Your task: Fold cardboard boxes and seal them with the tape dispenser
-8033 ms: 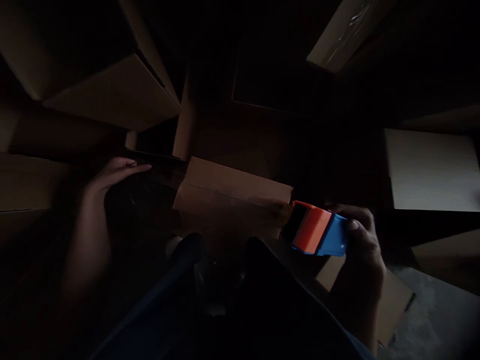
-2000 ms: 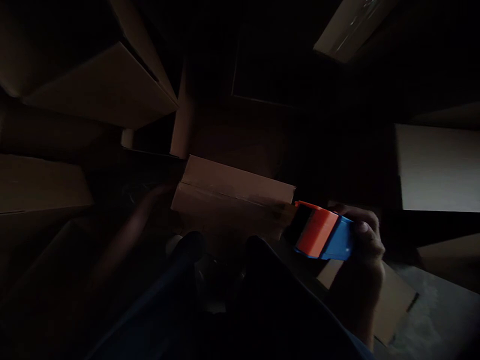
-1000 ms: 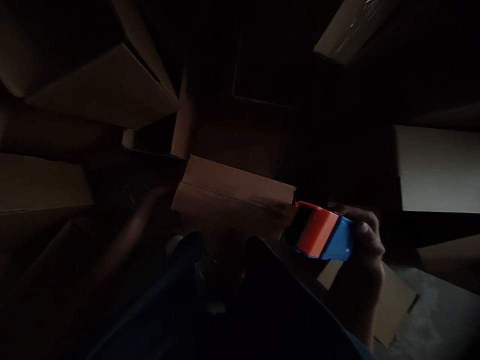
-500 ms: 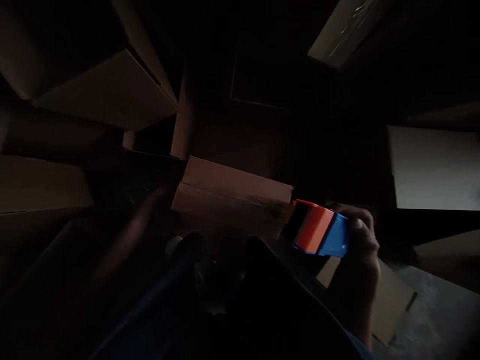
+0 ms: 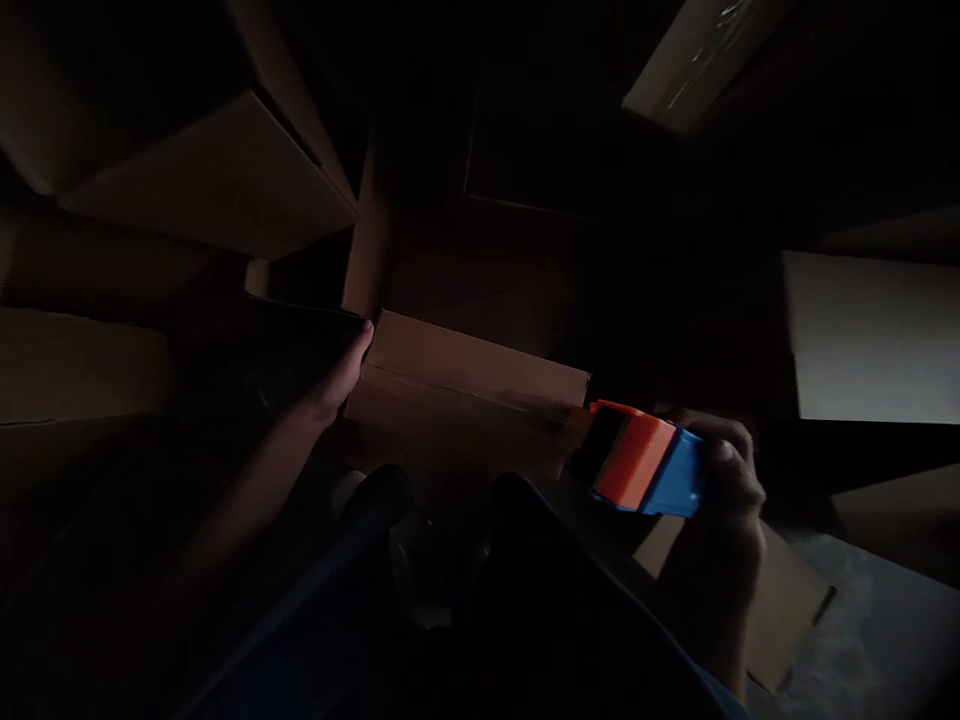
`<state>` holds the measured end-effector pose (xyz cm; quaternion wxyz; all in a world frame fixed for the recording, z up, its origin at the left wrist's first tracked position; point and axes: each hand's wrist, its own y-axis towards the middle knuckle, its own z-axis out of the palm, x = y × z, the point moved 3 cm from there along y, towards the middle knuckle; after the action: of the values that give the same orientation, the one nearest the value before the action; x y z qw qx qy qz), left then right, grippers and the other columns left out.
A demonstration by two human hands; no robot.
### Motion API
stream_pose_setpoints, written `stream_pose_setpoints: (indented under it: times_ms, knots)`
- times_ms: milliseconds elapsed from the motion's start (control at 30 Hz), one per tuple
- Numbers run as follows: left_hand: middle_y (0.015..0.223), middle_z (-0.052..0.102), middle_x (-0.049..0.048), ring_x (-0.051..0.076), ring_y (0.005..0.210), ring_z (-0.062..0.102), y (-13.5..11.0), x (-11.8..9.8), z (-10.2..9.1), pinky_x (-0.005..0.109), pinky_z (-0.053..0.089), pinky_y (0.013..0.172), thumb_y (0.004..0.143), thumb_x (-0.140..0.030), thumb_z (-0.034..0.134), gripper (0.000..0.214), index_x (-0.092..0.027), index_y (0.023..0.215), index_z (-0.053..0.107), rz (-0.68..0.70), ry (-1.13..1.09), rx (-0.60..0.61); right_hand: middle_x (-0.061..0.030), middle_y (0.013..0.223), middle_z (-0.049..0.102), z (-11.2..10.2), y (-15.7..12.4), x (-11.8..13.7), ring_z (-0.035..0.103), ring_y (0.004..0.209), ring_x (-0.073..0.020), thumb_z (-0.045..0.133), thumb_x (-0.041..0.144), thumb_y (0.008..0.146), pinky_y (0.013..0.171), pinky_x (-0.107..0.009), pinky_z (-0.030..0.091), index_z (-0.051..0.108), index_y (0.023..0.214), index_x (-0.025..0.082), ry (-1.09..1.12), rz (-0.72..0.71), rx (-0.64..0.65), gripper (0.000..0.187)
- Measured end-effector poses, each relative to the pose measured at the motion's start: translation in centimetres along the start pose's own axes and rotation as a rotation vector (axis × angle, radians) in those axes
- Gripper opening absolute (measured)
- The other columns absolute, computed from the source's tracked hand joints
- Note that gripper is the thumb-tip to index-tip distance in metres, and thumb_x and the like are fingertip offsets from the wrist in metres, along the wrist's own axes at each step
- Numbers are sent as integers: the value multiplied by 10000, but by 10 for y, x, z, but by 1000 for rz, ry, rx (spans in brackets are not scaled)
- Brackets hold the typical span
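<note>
The scene is very dark. A closed brown cardboard box [image 5: 472, 395] lies in front of my knees. My right hand [image 5: 724, 470] grips an orange and blue tape dispenser [image 5: 641, 470] whose front end rests at the box's right end. My left hand [image 5: 337, 380] presses against the box's left end, thumb up along the edge; its other fingers are hidden behind the box.
Cardboard boxes crowd all round: a large one [image 5: 217, 180] at upper left, another [image 5: 75, 365] at left, a pale one [image 5: 870, 340] at right. A flat sheet of cardboard [image 5: 780, 600] lies under my right forearm. My dark trouser legs [image 5: 450, 600] fill the bottom centre.
My left hand has come from the far left to the box's left end and now rests against it. The right hand with the tape dispenser has stayed at the right end.
</note>
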<state>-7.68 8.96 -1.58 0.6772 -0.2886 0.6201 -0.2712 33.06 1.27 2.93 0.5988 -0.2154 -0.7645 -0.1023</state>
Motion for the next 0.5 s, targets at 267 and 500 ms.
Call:
stream_pose_setpoints:
  times_ms: [267, 500]
  knots:
    - [1162, 801, 103, 322, 1308, 635, 4, 10, 4, 415, 433, 1179, 954, -652, 538, 685, -117, 1368, 650, -76, -178, 45, -15, 761, 708, -3, -7, -6, 631, 770, -251, 758, 650, 597, 678, -372, 448, 700, 678, 260, 8, 29, -31, 403]
    - [1108, 813, 101, 342, 1294, 642, 7, 11, -1, 413, 467, 1145, 929, -661, 542, 677, -116, 1301, 695, 9, -15, -17, -21, 761, 710, -1, -7, -4, 627, 805, -263, 756, 635, 608, 724, -389, 443, 690, 656, 266, -13, 20, -30, 378]
